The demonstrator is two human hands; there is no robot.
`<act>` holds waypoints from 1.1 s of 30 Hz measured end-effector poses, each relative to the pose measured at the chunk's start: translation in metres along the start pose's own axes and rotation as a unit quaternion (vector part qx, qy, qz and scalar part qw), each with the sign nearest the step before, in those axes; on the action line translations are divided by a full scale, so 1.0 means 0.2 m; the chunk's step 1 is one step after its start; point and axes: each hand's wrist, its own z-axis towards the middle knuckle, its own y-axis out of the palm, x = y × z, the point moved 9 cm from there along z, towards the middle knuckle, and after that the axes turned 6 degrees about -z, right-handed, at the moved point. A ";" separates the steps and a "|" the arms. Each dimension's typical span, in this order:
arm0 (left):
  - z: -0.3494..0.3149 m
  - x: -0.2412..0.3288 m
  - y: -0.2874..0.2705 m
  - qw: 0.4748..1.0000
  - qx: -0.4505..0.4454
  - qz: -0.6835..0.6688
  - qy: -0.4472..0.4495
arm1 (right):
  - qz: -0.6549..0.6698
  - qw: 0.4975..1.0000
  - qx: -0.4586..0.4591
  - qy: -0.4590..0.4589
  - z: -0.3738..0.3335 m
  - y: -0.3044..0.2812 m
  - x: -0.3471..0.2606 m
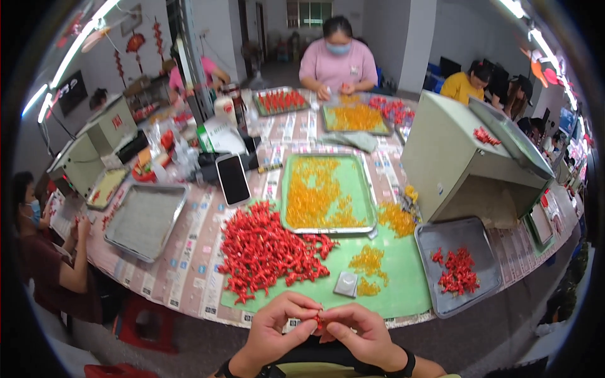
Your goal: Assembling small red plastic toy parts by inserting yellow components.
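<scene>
Both my hands meet at the table's near edge. My left hand (280, 324) and my right hand (362, 334) pinch a small red plastic piece (319, 321) between thumbs and fingers; its exact shape is mostly covered. Just beyond lies a big heap of red figure-like pieces (271, 252) on a green mat (397, 277). Small translucent yellow pieces (368, 259) are scattered on the mat, beside a small grey-white square block (345, 283). Farther off, a green-lined tray (359, 183) holds many more yellow pieces.
A grey tray (435, 302) with some red pieces stands right, below a beige open-fronted box (441, 145). Left are a grey lined tray (142, 220) and a phone (232, 179). A masked person in pink (338, 63) works across the table; another person (57, 252) sits left.
</scene>
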 end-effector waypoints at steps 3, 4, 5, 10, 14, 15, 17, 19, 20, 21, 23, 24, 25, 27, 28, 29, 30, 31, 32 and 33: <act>-0.02 0.04 0.06 1.000 -0.010 -0.014 -0.016 | 0.011 1.000 0.010 -0.009 -0.07 0.00 -0.02; -0.03 0.04 0.08 0.999 0.003 -0.021 -0.029 | 0.072 0.997 0.013 -0.015 -0.08 0.03 -0.07; -0.06 0.08 0.10 1.000 -0.001 -0.005 -0.010 | 0.060 0.998 -0.005 -0.036 -0.11 0.04 -0.07; -0.12 0.19 0.21 0.999 -0.023 0.023 0.013 | 0.019 0.995 -0.022 -0.099 -0.24 0.07 -0.17; -0.14 0.26 0.31 0.997 -0.050 0.041 0.043 | 0.033 0.993 -0.032 -0.111 -0.30 0.07 -0.23; -0.14 0.25 0.32 0.994 -0.072 0.076 0.043 | 0.030 0.991 -0.023 -0.132 -0.32 0.06 -0.26; -0.12 0.28 0.39 0.984 -0.098 0.119 0.085 | 0.030 0.988 -0.015 -0.152 -0.37 0.03 -0.29; -0.10 0.27 0.44 0.985 -0.107 0.114 0.071 | 0.010 0.989 0.024 -0.149 -0.40 -0.03 -0.29; -0.09 0.25 0.47 0.986 -0.115 0.109 0.061 | 0.002 0.988 0.042 -0.146 -0.42 -0.06 -0.27; -0.08 0.24 0.48 0.986 -0.112 0.111 0.060 | 0.004 0.989 0.039 -0.146 -0.43 -0.09 -0.25; -0.06 0.15 0.51 0.991 -0.118 0.060 0.002 | -0.004 0.986 0.063 -0.153 -0.45 -0.15 -0.22; -0.05 0.12 0.52 0.991 -0.116 0.061 0.000 | -0.002 0.987 0.062 -0.151 -0.45 -0.16 -0.21; -0.05 0.09 0.53 0.992 -0.120 0.050 -0.005 | -0.011 0.984 0.076 -0.163 -0.46 -0.19 -0.21; -0.04 0.05 0.51 0.991 -0.124 0.043 -0.012 | -0.016 0.980 0.090 -0.177 -0.46 -0.21 -0.19; -0.04 0.04 0.51 0.988 -0.137 0.074 0.007 | -0.017 0.981 0.088 -0.171 -0.45 -0.21 -0.17; -0.04 0.04 0.50 0.983 -0.148 0.105 0.026 | -0.018 0.982 0.086 -0.166 -0.44 -0.21 -0.15; -0.03 0.02 0.49 0.986 -0.139 0.094 0.007 | -0.017 0.982 0.087 -0.166 -0.43 -0.22 -0.14; -0.03 0.02 0.49 0.985 -0.141 0.095 0.006 | -0.017 0.983 0.082 -0.164 -0.42 -0.21 -0.13; -0.02 0.01 0.47 0.990 -0.123 0.062 -0.018 | -0.018 0.983 0.079 -0.163 -0.40 -0.22 -0.12; -0.01 -0.01 0.45 0.993 -0.106 0.030 -0.043 | -0.018 0.983 0.083 -0.164 -0.39 -0.22 -0.11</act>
